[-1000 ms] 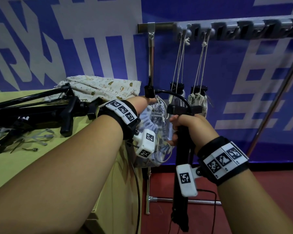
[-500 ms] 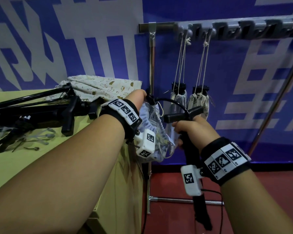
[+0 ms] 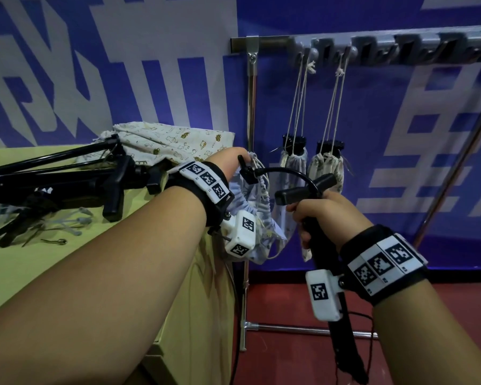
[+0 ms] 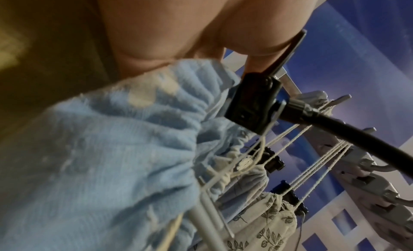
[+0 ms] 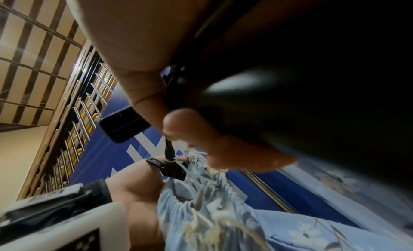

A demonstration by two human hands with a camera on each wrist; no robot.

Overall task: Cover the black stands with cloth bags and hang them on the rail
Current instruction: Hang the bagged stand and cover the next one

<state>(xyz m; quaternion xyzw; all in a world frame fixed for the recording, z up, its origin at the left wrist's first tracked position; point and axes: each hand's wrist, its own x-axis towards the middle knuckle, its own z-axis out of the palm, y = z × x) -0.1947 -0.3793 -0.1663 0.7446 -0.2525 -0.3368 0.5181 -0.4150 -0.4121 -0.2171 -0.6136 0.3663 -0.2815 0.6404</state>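
Note:
My right hand (image 3: 307, 218) grips the shaft of a black stand (image 3: 342, 323) just under its T-shaped handle (image 3: 303, 188); the stand slants down towards the floor. A black gooseneck (image 3: 286, 172) arcs from the handle to a clip (image 3: 247, 173). My left hand (image 3: 239, 159) holds that clip together with the gathered mouth of a pale blue cloth bag (image 3: 257, 215), which hangs beside the table's edge. Up close, the clip (image 4: 252, 103) sits against the bag's rim (image 4: 134, 140). In the right wrist view my fingers (image 5: 190, 127) wrap the dark shaft (image 5: 290, 96).
Two bagged stands (image 3: 292, 162) (image 3: 328, 165) hang by cords from hooks on the grey rail (image 3: 400, 48). More black stands (image 3: 53, 184) and a pile of printed cloth bags (image 3: 172, 143) lie on the yellow-green table (image 3: 67, 273). The rack's slanted pole (image 3: 456, 168) stands at right.
The stand went from upright to slanted, its lower end swinging right. My left hand rose a little with the bag's mouth and the clip.

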